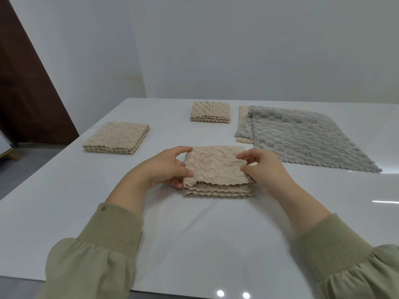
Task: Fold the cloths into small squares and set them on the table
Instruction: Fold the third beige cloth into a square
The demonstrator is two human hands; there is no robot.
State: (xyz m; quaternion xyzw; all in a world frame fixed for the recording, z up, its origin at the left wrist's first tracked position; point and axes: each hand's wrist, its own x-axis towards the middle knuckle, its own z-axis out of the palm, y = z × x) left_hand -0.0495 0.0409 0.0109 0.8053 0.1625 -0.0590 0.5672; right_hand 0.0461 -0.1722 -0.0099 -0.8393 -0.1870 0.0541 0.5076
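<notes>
Your left hand point(170, 167) and right hand point(265, 169) each pinch a side edge of the beige cloth point(216, 167), thumb on the top layer and fingers curled beneath. Neither hand is wide. This two-sided grip appears intended to square the top layer over the layers below, so that the scalloped edges line up at 6 o'clock. The cloth lies directly between your hands at the centre of the worktop point(194, 234). The left hand is at its 9 o'clock edge and the right hand at its 3 o'clock edge. Its lower layers rest on the worktop, so the surface carries the weight and your hands only align. From the cloth, one folded square point(117, 138) lies at 10 o'clock and a second point(210, 112) at 12 o'clock. Both are well apart from it, which probably leaves room to work. The grey cloth point(302, 139) lies flat and unfolded at 2 o'clock. It covers most of another beige cloth point(243, 119), and both seem to be waiting their turn. Judge the current fold as near completion.
</notes>
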